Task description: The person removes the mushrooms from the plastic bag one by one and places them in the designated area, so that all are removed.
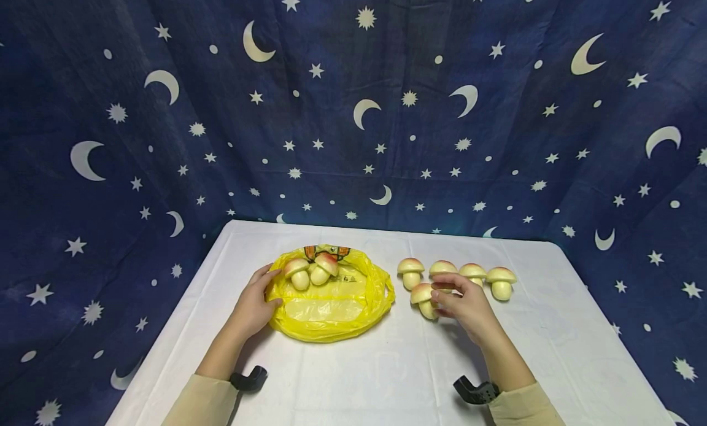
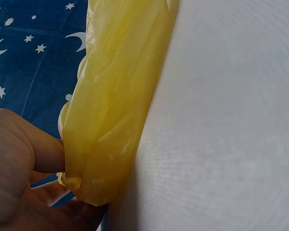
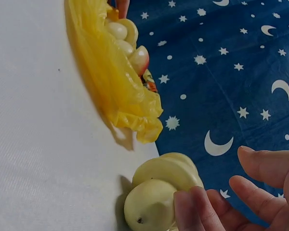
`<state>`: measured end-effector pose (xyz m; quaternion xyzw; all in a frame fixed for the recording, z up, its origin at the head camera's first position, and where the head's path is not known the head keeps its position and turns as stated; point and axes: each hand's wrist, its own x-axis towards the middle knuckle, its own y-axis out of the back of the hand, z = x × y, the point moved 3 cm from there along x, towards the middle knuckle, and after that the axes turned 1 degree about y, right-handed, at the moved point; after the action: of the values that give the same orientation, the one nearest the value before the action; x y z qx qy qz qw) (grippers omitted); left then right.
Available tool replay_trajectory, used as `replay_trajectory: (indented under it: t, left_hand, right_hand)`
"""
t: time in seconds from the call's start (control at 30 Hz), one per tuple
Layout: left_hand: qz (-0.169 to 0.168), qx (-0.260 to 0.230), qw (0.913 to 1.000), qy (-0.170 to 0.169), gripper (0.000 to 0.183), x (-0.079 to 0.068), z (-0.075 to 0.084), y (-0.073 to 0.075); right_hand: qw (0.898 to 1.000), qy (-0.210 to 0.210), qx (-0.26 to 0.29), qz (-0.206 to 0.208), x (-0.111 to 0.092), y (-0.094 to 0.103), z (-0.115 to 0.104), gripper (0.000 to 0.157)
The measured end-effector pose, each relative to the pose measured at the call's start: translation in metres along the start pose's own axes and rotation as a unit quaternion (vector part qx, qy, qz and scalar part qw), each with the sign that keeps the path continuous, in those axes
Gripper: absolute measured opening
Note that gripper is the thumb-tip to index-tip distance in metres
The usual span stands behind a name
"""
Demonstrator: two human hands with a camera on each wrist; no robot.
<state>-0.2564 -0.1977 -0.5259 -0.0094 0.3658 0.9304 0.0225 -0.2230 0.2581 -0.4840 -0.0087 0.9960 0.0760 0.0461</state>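
Note:
A yellow plastic bag (image 1: 326,333) lies on the table with its mouth spread wide. Two toy mushrooms (image 1: 301,280) with pale stems and red-tinged caps sit inside it at the back. My left hand (image 1: 255,304) pinches the bag's left rim, thumb on one side and fingers on the other. To the right of the bag, a toy mushroom (image 1: 422,293) stands tilted in front of a row of several similar ones. My right hand (image 1: 466,306) is beside this mushroom, fingers spread and the fingertips at its side; whether they touch it I cannot tell.
The row of mushrooms (image 1: 501,283) runs along the right half of the table, partly hidden by my right hand. A white cloth (image 1: 353,389) covers the table. Behind and beside it hangs a dark blue curtain (image 1: 331,119) with moons and stars.

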Motion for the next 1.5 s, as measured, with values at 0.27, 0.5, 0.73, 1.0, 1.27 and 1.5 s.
replay_trajectory:
  t: [0.27,0.5,0.73,1.0,1.27,1.5]
  left_hand:
    - [0.001,0.003,1.0000,0.000,0.068,-0.001,0.001,0.001]
    - [-0.003,0.000,1.0000,0.005,0.068,-0.001,0.001,0.001]
    - [-0.002,-0.002,1.0000,0.008,0.067,-0.002,0.000,0.001]
    - [-0.002,-0.005,1.0000,0.008,0.067,-0.002,-0.002,0.000]
    - [-0.001,0.002,1.0000,0.002,0.067,-0.001,-0.001,0.000]
    - [-0.001,0.003,1.0000,-0.001,0.067,-0.001,-0.002,0.000]
  right_hand:
    - [1.000,-0.005,-0.005,0.008,0.000,0.005,0.002,0.047]
    - [1.000,-0.004,-0.023,0.014,-0.002,0.011,0.004,0.048]
    - [0.999,-0.017,-0.042,0.019,-0.002,0.012,0.012,0.050]
    - [0.996,-0.021,-0.079,0.038,0.000,0.010,0.018,0.047]
    - [0.993,-0.021,-0.107,0.048,-0.001,0.011,0.020,0.043]
    - [0.989,-0.029,-0.133,0.054,-0.001,0.012,0.022,0.042]
